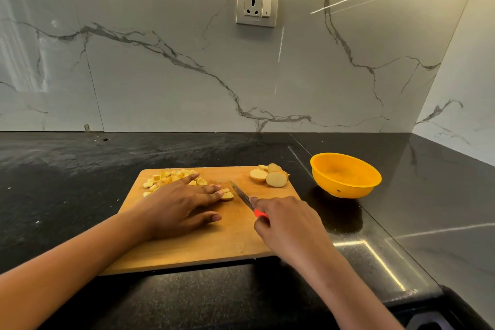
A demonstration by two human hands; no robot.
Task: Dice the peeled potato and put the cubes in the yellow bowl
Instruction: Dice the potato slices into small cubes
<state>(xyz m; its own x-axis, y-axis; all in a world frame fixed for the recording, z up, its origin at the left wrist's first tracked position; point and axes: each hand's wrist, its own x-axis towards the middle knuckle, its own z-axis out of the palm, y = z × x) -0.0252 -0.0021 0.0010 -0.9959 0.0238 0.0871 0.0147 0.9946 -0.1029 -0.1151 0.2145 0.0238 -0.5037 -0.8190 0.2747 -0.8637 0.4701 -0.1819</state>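
Looking down at a wooden cutting board (214,246) lying on a dark stone counter (67,182). The left hand (182,205) lies flat over the middle of the board, released, with fingers straight and spread. Its fingertips touch a small potato piece (227,197) near the board's centre. Behind the hand, at the board's far left corner, sits a heap of potato cubes (168,178); the index finger reaches in among them.

The right hand (285,226) hovers over the board's right edge, grasping the red handle of a knife (241,194). The forefinger stretches forward toward the blade. The blade points away and leftward across the board, its tip just beside the left fingertips.

At the board's far right corner lie several round potato slices (270,176), overlapping, well apart from the cubes. The yellow bowl (345,182) stands off the board, on the counter near its far right corner. Beyond the board rises a white marble-patterned wall with a power socket (257,6).
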